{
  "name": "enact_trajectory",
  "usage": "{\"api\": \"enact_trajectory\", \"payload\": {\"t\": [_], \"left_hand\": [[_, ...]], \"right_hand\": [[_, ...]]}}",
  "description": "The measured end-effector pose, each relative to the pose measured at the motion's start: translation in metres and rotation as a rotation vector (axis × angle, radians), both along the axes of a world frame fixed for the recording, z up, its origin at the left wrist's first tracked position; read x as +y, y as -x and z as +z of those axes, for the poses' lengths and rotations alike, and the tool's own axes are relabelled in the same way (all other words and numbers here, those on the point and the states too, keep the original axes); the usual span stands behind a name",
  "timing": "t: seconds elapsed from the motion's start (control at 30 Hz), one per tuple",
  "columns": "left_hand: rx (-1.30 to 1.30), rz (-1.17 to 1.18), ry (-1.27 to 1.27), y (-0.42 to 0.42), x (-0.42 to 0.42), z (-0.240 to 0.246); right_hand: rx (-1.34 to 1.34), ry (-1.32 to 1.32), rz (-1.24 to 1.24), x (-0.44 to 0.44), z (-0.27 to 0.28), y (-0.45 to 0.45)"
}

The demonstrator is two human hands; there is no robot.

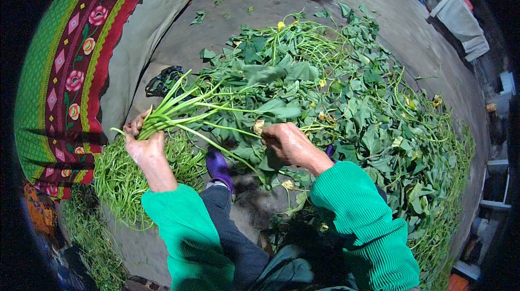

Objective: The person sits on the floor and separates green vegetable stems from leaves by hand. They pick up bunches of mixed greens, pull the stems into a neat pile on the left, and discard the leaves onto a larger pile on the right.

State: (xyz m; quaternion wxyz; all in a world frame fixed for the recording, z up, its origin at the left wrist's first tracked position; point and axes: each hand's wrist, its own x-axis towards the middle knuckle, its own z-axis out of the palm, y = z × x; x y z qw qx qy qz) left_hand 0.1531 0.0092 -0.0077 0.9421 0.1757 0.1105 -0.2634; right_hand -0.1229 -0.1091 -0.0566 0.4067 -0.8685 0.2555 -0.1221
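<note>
My left hand (146, 140) is closed around a bunch of long green leaf stalks (166, 116), whose loose ends fan out to the right. The fingers of my right hand (290, 144) are bent at a leafy stalk with a withered yellowish leaf (258, 127) beside the fingertips; the exact grip is partly hidden. Blurred green leaves lie around that hand. Below my left hand is a pile of bare green stalks (122, 177). A broad heap of leafy green vines (365, 116) spreads over the floor ahead and to the right.
A black plastic bag (164, 81) lies on the floor beyond my left hand. A floral cloth (75, 79) and a grey sheet (142, 31) cover something at the left. My purple shoe (218, 169) stands between the piles. More thin greenery (89, 234) lies at the lower left.
</note>
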Motion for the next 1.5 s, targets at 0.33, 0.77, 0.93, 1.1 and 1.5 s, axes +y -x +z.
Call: {"api": "enact_trajectory", "payload": {"t": [0.33,0.77,0.93,1.1,1.5], "left_hand": [[0.061,0.047,-0.047,0.005,-0.002,0.009],[-0.013,0.025,-0.106,0.019,-0.017,0.011],[-0.028,0.028,-0.054,0.012,-0.01,0.009],[-0.065,-0.193,0.075,0.017,-0.002,0.008],[-0.037,-0.225,-0.045,0.051,-0.031,0.017]], "right_hand": [[-0.069,-0.067,-0.219,-0.004,0.024,0.003],[-0.369,-0.671,-0.129,-0.042,0.053,0.027],[-0.319,-0.165,-0.8,-0.084,0.048,0.072],[-0.3,0.001,-0.535,-0.047,0.058,0.031],[-0.171,0.464,-0.054,-0.038,0.051,0.014]]}}
